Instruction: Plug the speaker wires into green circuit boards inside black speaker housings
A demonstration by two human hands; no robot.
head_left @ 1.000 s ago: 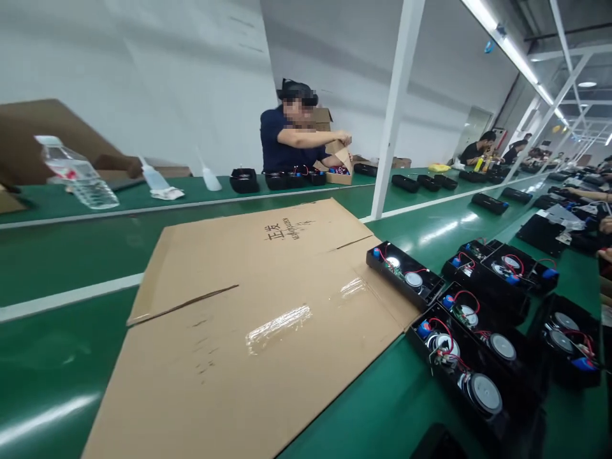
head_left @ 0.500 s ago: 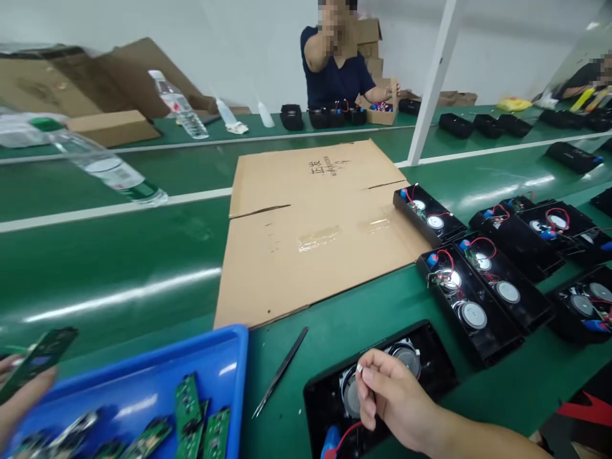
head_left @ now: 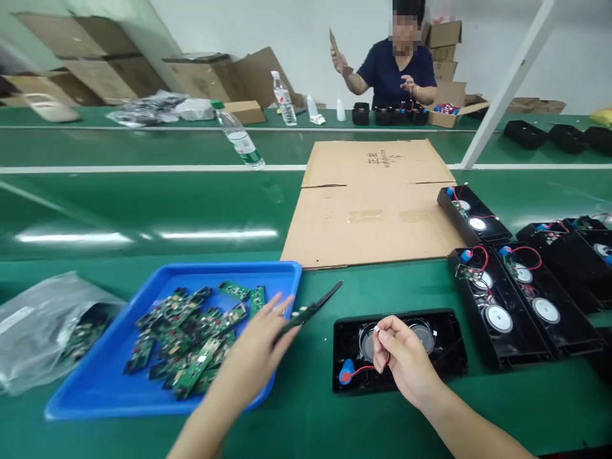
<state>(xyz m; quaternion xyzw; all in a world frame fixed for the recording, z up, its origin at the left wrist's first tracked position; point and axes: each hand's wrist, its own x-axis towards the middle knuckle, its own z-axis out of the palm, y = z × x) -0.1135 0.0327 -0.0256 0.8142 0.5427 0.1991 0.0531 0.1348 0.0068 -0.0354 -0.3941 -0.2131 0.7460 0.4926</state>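
Observation:
My left hand [head_left: 261,347] is over the right edge of the blue tray [head_left: 162,408], fingers spread and a green circuit board [head_left: 292,320] gripped by the thumb, seen nearly edge-on. Behind that board, tweezers [head_left: 331,292] lie on the table, partly covered. My right hand [head_left: 404,357] pinches a small white connector [head_left: 377,329] above an open black speaker housing [head_left: 449,363]. A red wire runs from near those fingers to a blue cylindrical cell [head_left: 347,371] inside the housing. Two round speakers there are partly hidden by the hand. Many green boards [head_left: 196,366] are heaped in the tray.
Several wired speaker housings [head_left: 497,319] stand at the right. Flattened cardboard [head_left: 373,236] covers the middle, with a water bottle [head_left: 239,137] to its left. A plastic bag of boards [head_left: 48,325] lies left of the tray. Across the bench sits a co-worker [head_left: 399,70] holding cardboard.
My left hand has come rightward with the circuit board, toward the housing. The right hand keeps its pinch above the housing. The view has turned left; the co-worker's raised hand has moved aside.

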